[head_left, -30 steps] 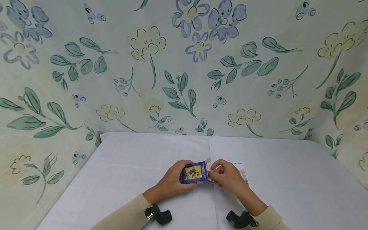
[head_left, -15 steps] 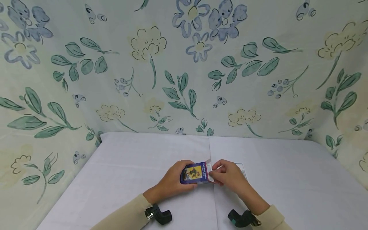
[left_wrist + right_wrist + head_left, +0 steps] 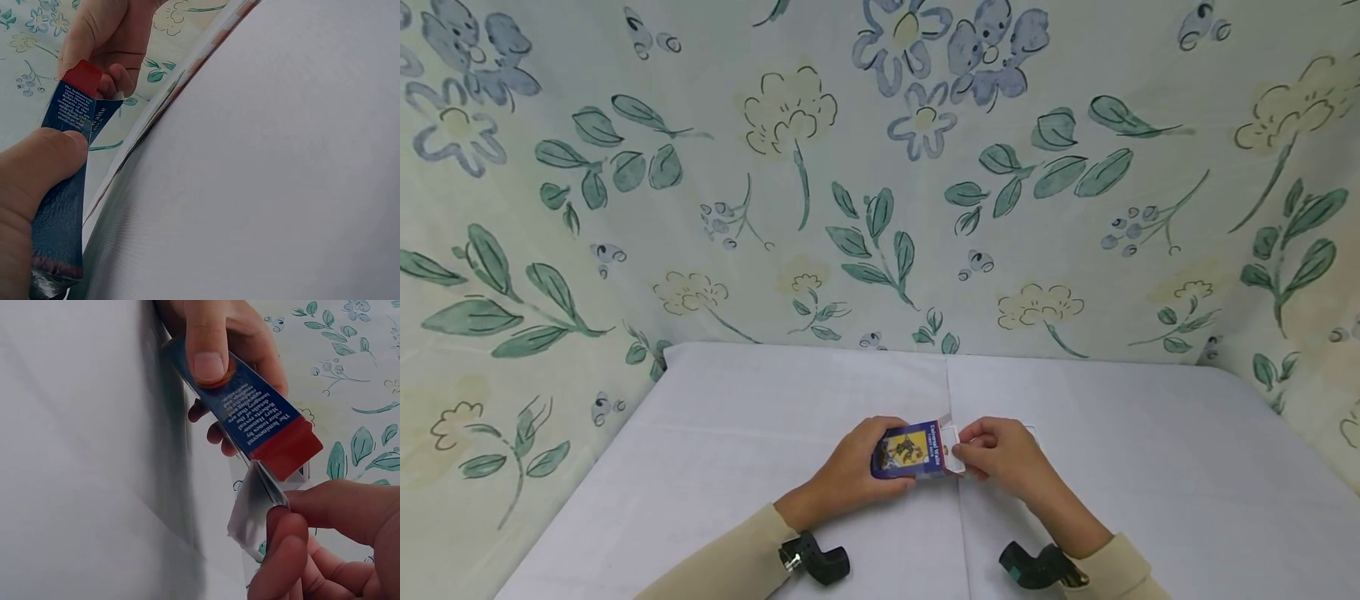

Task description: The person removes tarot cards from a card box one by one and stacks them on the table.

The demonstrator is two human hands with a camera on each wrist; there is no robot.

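A small blue card box with a yellow picture on its face and a red end is held just above the white table. My left hand grips it from the left, thumb on the narrow printed side. My right hand pinches the open flap at the box's right end. In the left wrist view the box shows edge on, with my thumb pressed on it.
A flat clear sheet or sleeve lies on the table behind my right hand. A flowered cloth hangs close behind and at both sides. Bare white table surface stretches left and right of my hands.
My right hand has slid slightly left toward the box end, uncovering more of the clear sheet behind it. The left hand and box have stayed put.
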